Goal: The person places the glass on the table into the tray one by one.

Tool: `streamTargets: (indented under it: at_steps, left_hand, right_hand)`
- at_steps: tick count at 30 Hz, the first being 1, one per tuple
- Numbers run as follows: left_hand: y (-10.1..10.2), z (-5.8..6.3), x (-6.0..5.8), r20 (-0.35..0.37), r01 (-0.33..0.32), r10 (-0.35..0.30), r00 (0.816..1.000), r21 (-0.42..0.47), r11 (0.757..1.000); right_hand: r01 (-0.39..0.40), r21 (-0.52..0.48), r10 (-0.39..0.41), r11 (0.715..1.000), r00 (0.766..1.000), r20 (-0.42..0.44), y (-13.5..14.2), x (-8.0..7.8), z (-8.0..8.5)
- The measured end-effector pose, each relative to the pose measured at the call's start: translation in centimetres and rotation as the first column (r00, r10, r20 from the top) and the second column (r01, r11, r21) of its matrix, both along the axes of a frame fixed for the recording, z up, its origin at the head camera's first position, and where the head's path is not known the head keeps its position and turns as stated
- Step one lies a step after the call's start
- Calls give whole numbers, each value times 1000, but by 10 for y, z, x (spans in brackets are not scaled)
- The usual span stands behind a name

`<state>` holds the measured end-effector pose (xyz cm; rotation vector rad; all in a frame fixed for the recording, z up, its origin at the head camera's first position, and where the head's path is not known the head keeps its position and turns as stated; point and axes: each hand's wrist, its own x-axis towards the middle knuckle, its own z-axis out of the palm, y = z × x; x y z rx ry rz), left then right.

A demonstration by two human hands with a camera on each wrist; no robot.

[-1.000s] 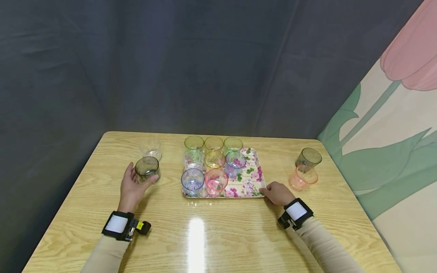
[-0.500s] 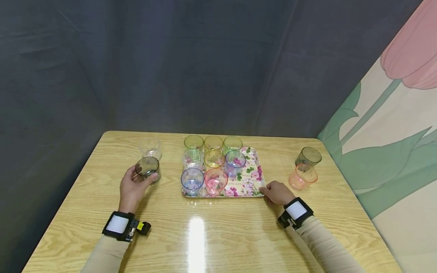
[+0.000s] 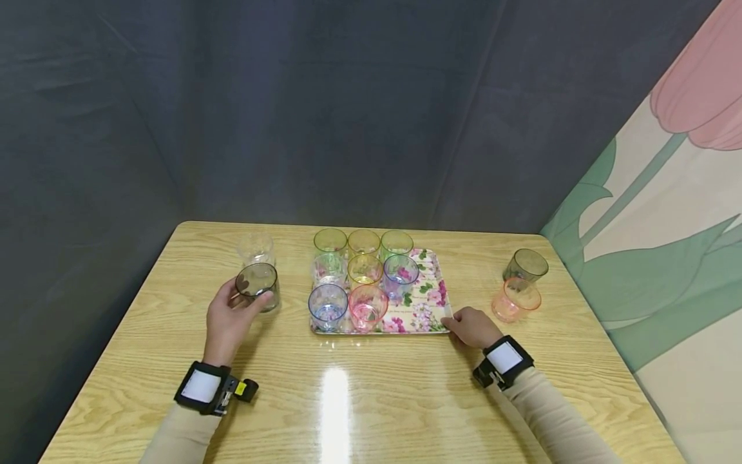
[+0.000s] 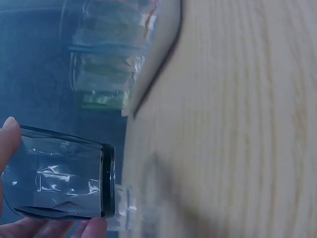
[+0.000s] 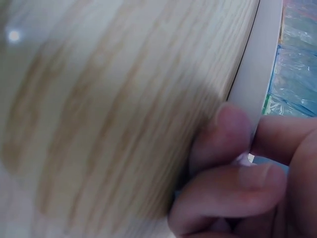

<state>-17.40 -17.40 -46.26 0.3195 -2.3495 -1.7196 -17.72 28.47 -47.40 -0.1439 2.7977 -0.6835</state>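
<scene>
A smoky grey glass (image 3: pixel 258 290) is in my left hand (image 3: pixel 226 325), thumb on the near side and fingers around the far side. In the left wrist view the glass (image 4: pixel 62 176) is raised off the table, with a shadow beneath it. At the front right corner of the flowered tray (image 3: pixel 426 293), my right hand (image 3: pixel 474 328) pinches the rim; the right wrist view shows curled fingers (image 5: pixel 233 191) at the white edge. Upright coloured glasses fill the tray's left and middle, among them a blue one (image 3: pixel 328 308) and a pink one (image 3: pixel 368 308) in front.
Just behind the held glass stands a clear glass (image 3: pixel 255 247). On the right side of the table are a dark olive glass (image 3: pixel 526 265) and an orange-pink glass (image 3: pixel 516 300). A dark curtain (image 3: pixel 348 116) hangs behind the wooden table (image 3: pixel 394 393).
My left hand has lifted the smoky grey glass a little and shifted it slightly right, towards the tray. The right hand and the tray stay in place.
</scene>
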Motion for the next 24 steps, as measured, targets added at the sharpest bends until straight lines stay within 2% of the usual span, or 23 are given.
streamTargets:
  at_steps: [8, 10, 12, 13, 15, 18, 20, 21, 23, 24]
  left_hand:
    - [9, 15, 6, -43, 36, -37, 998, -33, 999]
    - [11, 20, 8, -69, 48, -51, 996, -41, 998]
    - [13, 25, 11, -93, 62, -66, 993, -45, 997]
    - [14, 27, 12, -105, 72, -76, 992, -44, 996]
    - [17, 33, 14, -128, 93, -98, 987, -41, 995]
    - [24, 43, 19, -157, 133, -141, 977, -61, 989]
    - [29, 51, 22, -177, 172, -184, 967, -79, 982]
    - [33, 55, 24, -189, 194, -207, 960, -85, 977]
    - [40, 66, 29, -204, 243, -256, 945, -87, 966]
    - [44, 71, 32, -210, 267, -279, 937, -83, 960]
  right_hand:
    - [44, 16, -44, 999, 999, 9, -1, 0, 4]
    - [86, 43, -85, 995, 996, -28, 0, 0, 8]
    - [135, 55, -128, 989, 984, -122, 0, -1, 13]
    - [161, 38, -152, 986, 971, -184, 0, -2, 16]
    - [216, -26, -213, 976, 922, -322, -3, -5, 24]
    - [237, -181, -298, 954, 803, -516, -13, -8, 37]
    - [214, -291, -350, 933, 729, -588, -23, -8, 45]
    - [189, -337, -367, 922, 704, -608, -29, -7, 49]
    - [100, -432, -376, 897, 686, -623, -42, -5, 54]
    - [42, -475, -369, 879, 690, -622, -49, -3, 56]
